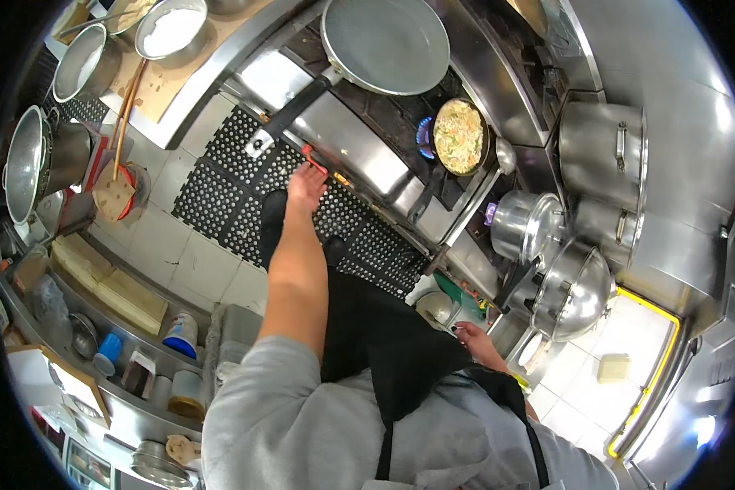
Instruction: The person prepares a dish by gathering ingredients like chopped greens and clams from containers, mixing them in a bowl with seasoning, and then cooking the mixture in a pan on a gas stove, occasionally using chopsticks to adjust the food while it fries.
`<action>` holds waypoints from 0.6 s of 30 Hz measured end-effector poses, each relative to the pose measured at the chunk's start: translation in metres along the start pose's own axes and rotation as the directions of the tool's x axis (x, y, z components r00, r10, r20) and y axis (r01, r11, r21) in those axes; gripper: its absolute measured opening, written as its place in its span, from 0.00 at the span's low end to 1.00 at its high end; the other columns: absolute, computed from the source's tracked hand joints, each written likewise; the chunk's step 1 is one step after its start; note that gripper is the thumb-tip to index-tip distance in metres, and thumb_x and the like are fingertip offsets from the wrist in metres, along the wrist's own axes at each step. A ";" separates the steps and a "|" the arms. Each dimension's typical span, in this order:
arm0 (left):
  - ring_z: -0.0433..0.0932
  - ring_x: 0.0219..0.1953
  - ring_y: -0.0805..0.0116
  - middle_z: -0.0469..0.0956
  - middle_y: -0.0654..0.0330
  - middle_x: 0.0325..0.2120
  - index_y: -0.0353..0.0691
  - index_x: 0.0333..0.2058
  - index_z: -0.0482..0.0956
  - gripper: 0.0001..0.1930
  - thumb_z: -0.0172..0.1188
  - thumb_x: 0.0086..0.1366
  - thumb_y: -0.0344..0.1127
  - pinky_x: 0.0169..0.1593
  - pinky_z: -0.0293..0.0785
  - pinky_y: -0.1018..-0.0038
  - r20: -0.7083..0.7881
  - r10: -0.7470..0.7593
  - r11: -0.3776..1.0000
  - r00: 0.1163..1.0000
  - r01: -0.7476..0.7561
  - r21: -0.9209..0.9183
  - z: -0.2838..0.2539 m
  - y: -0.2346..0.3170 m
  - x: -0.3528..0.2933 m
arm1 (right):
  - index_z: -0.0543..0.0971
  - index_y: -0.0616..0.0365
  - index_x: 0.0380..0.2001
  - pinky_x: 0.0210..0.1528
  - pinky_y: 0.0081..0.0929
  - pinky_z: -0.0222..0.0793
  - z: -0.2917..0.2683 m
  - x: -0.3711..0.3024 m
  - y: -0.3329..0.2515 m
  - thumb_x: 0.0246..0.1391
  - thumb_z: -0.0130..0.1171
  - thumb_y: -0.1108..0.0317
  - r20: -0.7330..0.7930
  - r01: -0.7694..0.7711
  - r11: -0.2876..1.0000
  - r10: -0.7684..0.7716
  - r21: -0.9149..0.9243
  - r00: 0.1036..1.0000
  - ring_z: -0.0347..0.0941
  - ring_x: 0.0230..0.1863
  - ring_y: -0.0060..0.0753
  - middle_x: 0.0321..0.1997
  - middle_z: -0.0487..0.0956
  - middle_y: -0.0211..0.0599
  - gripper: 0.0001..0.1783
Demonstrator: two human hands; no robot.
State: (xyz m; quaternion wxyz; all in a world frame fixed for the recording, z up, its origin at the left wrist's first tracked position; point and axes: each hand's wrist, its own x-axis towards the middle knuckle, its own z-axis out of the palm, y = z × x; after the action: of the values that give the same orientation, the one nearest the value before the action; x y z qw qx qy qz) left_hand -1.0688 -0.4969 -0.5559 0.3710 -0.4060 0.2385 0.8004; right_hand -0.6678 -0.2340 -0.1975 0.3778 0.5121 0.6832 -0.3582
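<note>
While the left hand (pixel 306 188) is at a red stove lever (pixel 308 153), its grip and that of the right hand (pixel 479 343) unclear, an accidental nudge could raise the blue flame (pixel 425 137), scorching the shredded food (pixel 459 137) in the skillet (pixel 486 149) beside it.

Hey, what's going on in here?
Someone in a black apron has their left hand right by a red handle on the stove; whether it touches is unclear. The right hand is lower right, its hold unclear. A pan of food sits there, blue flame at its edge, near a large grey pan.
</note>
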 end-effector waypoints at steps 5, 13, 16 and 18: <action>0.74 0.40 0.59 0.74 0.56 0.36 0.35 0.44 0.70 0.24 0.51 0.63 0.52 0.43 0.70 0.64 -0.226 0.205 0.968 0.952 -0.231 -0.096 -0.028 -0.014 0.037 | 0.72 0.63 0.49 0.32 0.21 0.65 -0.029 0.009 0.047 0.58 0.52 0.63 -0.012 0.069 0.998 -0.069 -0.002 0.998 0.69 0.28 0.22 0.29 0.75 0.27 0.19; 0.77 0.38 0.56 0.76 0.50 0.40 0.31 0.47 0.71 0.21 0.52 0.63 0.43 0.44 0.73 0.60 -0.491 0.228 0.965 0.841 -0.263 -0.002 -0.048 -0.030 0.042 | 0.72 0.63 0.48 0.28 0.19 0.63 -0.068 0.016 0.168 0.59 0.51 0.63 -0.004 0.130 0.991 -0.131 -0.040 0.991 0.67 0.26 0.20 0.27 0.74 0.27 0.17; 0.78 0.29 0.60 0.78 0.53 0.34 0.33 0.43 0.74 0.15 0.52 0.62 0.36 0.28 0.75 0.66 -0.455 0.339 0.896 0.823 -0.429 -0.110 -0.041 -0.036 0.050 | 0.71 0.62 0.50 0.29 0.19 0.64 -0.075 0.020 0.180 0.59 0.51 0.64 0.018 -0.043 0.998 0.042 0.037 0.999 0.68 0.26 0.20 0.28 0.75 0.28 0.18; 0.66 0.18 0.66 0.69 0.60 0.23 0.38 0.40 0.74 0.12 0.53 0.61 0.39 0.18 0.62 0.69 -0.521 0.273 0.944 0.809 -0.330 -0.017 -0.017 -0.038 0.039 | 0.72 0.60 0.50 0.31 0.20 0.65 -0.068 0.019 0.186 0.59 0.50 0.65 0.037 0.050 0.997 -0.052 0.056 0.998 0.71 0.29 0.21 0.31 0.76 0.29 0.18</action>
State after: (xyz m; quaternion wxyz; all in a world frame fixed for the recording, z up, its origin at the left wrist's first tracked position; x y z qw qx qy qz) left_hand -1.0464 -0.4700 -0.6012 0.1402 -0.5801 0.3466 0.7237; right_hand -0.5014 -0.1258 -0.2022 0.3672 0.4976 0.6786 -0.3963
